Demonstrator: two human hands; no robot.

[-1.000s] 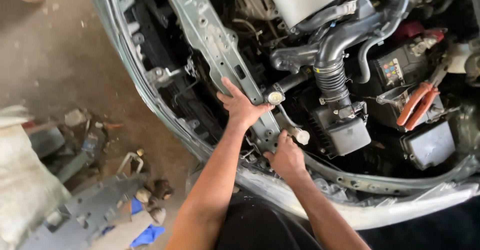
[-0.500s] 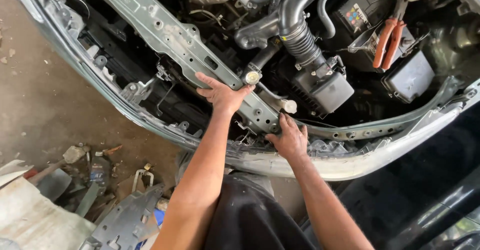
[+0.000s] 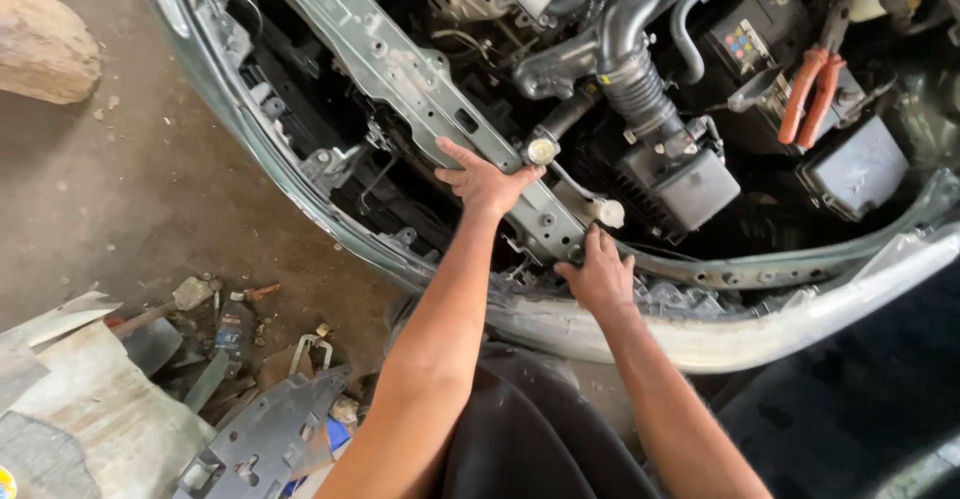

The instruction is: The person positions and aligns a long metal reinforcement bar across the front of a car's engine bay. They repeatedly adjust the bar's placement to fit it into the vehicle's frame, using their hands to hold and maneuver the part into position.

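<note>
View from above into an open engine bay. The grey-green metal crossmember [image 3: 420, 84], a perforated panel that runs diagonally from upper left to lower right across the front of the car, lies under both hands. The left hand [image 3: 487, 181] rests palm down on the panel's middle stretch, fingers [image 3: 452, 151] spread wide and flat, gripping nothing; a flat spread hand of this kind appears to steady or press the panel rather than lift it. The right hand [image 3: 600, 274] sits lower, at the panel's near end where it meets the front edge of the car; its fingers [image 3: 592, 244] are bent onto the metal, and whether they pinch a fastener or a small part there cannot be told.

Just beyond the left hand stands a small pale round cap [image 3: 541, 150], and a second pale cap [image 3: 609, 213] sits just above the right hand. Behind them, a black ribbed intake hose [image 3: 632, 79] leads down to a black box [image 3: 682, 184]. Orange-handled pliers [image 3: 812, 94] lie farther right, near the battery [image 3: 750, 44], well apart from both hands. The pale bumper cover [image 3: 790, 329] curves below the panel. On the concrete floor [image 3: 130, 189] at lower left lie scrap metal plates [image 3: 265, 439] and small debris.
</note>
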